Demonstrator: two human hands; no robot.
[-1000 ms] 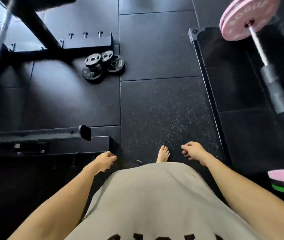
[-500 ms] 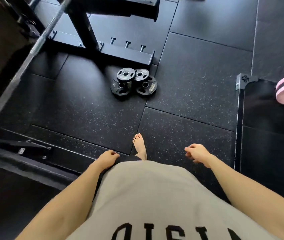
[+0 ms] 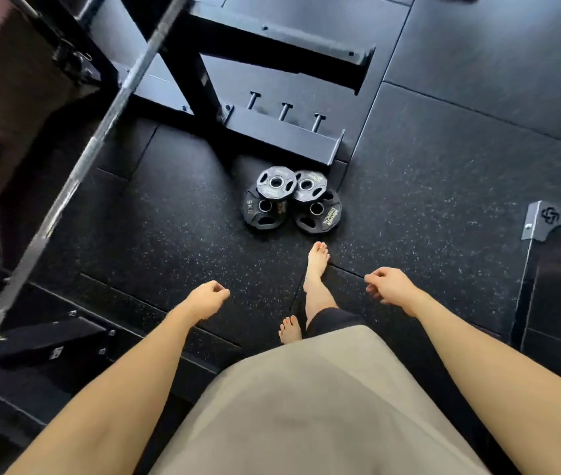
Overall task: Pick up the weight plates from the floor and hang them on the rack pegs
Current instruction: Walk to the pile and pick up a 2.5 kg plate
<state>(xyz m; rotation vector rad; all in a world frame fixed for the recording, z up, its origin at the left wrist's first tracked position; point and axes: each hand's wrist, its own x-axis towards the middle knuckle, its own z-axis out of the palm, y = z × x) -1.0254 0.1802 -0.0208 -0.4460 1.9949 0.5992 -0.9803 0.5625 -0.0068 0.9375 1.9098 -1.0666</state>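
Observation:
Several small black weight plates (image 3: 292, 199) lie clustered on the rubber floor, two smaller ones overlapping two larger ones, one marked 5 KG. Just behind them stands the black rack base (image 3: 282, 132) with three short upright pegs (image 3: 284, 111), all bare. My left hand (image 3: 207, 298) hangs low at the left with loosely curled fingers and holds nothing. My right hand (image 3: 388, 284) hangs at the right, fingers also loosely curled and empty. Both hands are well short of the plates. My bare right foot (image 3: 316, 265) is a step from the plates.
A steel barbell (image 3: 76, 173) crosses the left side diagonally above the floor. Black rack frame beams (image 3: 272, 39) rise behind the pegs. A platform edge with a metal corner bracket (image 3: 546, 221) lies at the right. Low black frame parts (image 3: 49, 341) sit at lower left.
I have walked toward the plates and the view turned left; the plates and pegs now sit closer and more central. The pink barbell plates have left the view. Both hands stay empty.

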